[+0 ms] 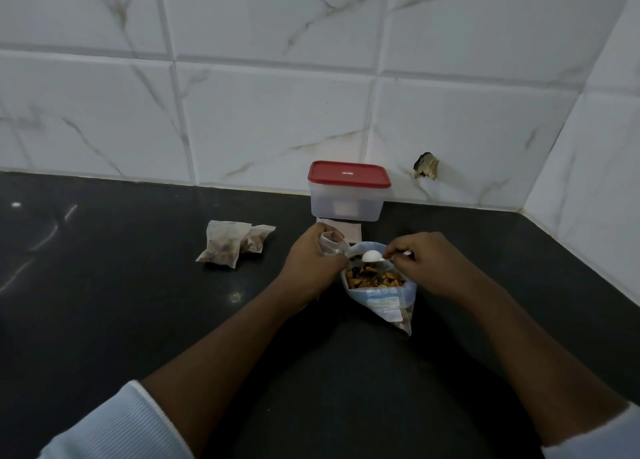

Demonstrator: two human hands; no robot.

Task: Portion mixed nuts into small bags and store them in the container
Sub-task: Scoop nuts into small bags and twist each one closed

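Mixed nuts (375, 279): heaped in the open pouch (385, 303), which sits toward the back of the countertop (138, 320), just in front of the container.
Pouch: mouth spread wide and tipped toward the person, probably so a scoop goes in without snagging.
Left hand (311, 259): fingers curled round an empty small bag (330, 244), held up just beside the pouch's left rim; keeping it this near likely shortens the carry and cuts spills.
Right hand (417, 258): fingertips pinch the handle of a white spoon (371, 256), its bowl over the nuts and pointing at the small bag.
Step, as I judge it: scooping a portion, with the transfer not yet made.
Filled bags (232, 244): two, touching, laid to the left of the hands, well out of the scooping path.
Container (348, 195): red lid on, standing at the countertop's back edge against the tiled wall (277, 112), so it must be opened before storing.
Flat pale stack (341, 231): between container and hands; what it is, I cannot tell.
Open room: wide bare countertop to the left and toward the near edge; the right side narrows to the corner.
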